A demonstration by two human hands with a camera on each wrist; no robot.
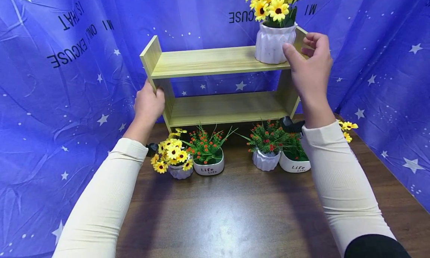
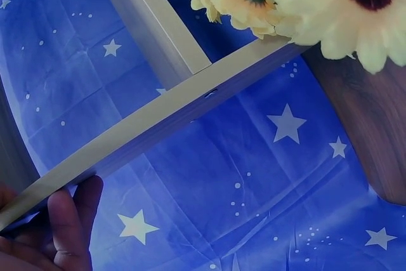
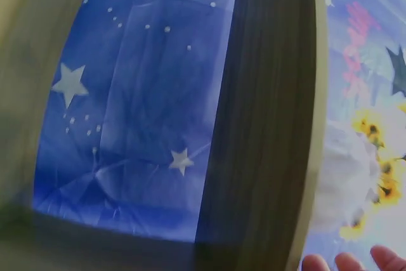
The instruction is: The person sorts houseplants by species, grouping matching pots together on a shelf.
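Note:
A two-tier light wooden shelf [image 1: 208, 60] stands at the back of the table. My left hand [image 1: 149, 102] grips the edge of its left side panel; in the left wrist view the fingers [image 2: 70, 223] lie against that panel. On the right end of the top board sits a white fluted pot [image 1: 273, 43] of yellow flowers [image 1: 278, 9]. Close beside this pot and the right side panel is my right hand [image 1: 310, 69], thumb apart from its bent fingers. The right wrist view shows its fingertips [image 3: 349, 262] apart from the pot [image 3: 346, 179].
Along the shelf's foot stand a yellow flower pot [image 1: 180, 172], a white "Life" planter [image 1: 209, 168] with red flowers, a fluted pot [image 1: 266, 160] with red flowers and another "Life" planter [image 1: 295, 164]. More yellow flowers [image 1: 347, 126] show past the right sleeve. Blue starry cloth [image 1: 67, 112] hangs around the table.

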